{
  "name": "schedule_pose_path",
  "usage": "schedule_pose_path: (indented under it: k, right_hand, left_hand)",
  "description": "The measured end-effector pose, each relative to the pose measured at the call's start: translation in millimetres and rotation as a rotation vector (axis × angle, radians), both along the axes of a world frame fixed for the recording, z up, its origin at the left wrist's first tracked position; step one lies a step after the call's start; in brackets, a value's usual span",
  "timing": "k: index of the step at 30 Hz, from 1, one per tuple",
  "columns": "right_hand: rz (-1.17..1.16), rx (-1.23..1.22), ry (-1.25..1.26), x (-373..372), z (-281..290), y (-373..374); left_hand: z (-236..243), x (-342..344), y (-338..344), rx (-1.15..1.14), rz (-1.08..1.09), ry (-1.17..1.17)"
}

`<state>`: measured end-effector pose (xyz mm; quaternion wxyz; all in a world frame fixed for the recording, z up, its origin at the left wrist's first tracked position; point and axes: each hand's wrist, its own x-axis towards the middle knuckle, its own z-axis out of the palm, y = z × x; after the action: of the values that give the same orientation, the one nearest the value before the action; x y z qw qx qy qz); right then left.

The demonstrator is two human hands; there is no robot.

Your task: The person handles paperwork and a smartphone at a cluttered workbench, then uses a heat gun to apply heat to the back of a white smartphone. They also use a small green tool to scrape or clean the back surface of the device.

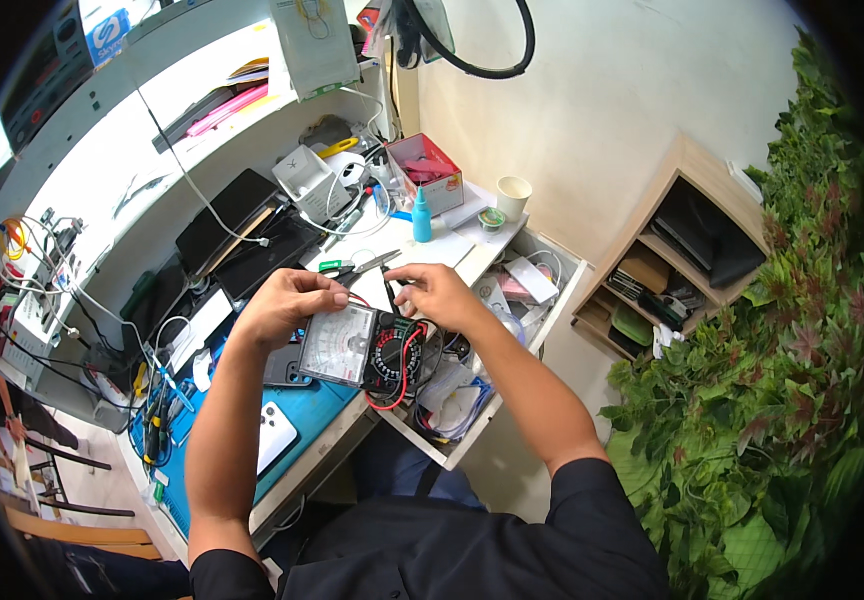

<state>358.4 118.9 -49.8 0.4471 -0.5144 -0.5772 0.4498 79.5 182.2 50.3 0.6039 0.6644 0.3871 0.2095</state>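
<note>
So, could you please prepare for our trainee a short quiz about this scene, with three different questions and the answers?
1. Which thing is nearest to both the left hand and the right hand?
a) cup
b) meter
c) phone
2. True or false: the drawer is shut.
3. What colour is the bottle standing by the red box?

Key:
1. b
2. False: the drawer is open.
3. Blue.
</note>
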Motion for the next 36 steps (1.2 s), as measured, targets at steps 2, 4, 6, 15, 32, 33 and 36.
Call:
schedule_pose_path:
  k: [2, 4, 6, 15, 32, 33, 36]
  right_hand:
    - [-0.057, 0.371, -0.529, 4.9, -1.9, 5.9]
    - [-0.08, 0.369, -0.392, -13.3, 41.1, -10.2]
    - [0.016, 0.242, -0.131, -17.7, 66.4, -32.2]
    - [0.244, -0.06, 0.628, -41.8, 37.1, -91.6]
    - [0.087, 0.28, 0.951, -43.0, 63.1, -145.7]
    - [0.223, 0.202, 0.824, -35.3, 60.2, -148.1]
    - [0.556, 0.131, 0.436, -26.2, 65.7, -142.2]
  left_hand:
    - [12.0, 1.0, -6.2, 0.043, 0.002, 0.055]
    - [10.4, -12.0, -6.1, 0.09, 0.028, 0.037]
    - [24.9, -8.7, -14.5, 0.15, -0.009, -0.018]
    - [63.1, 5.2, -39.4, 0.915, -0.167, 0.158]
    - [4.8, -45.4, -96.5, -0.251, -0.562, -0.082]
    - [-23.4, -55.9, -70.0, -0.099, -0.713, -0.068]
    - [5.7, -24.9, -59.7, 0.086, -0.915, 0.097]
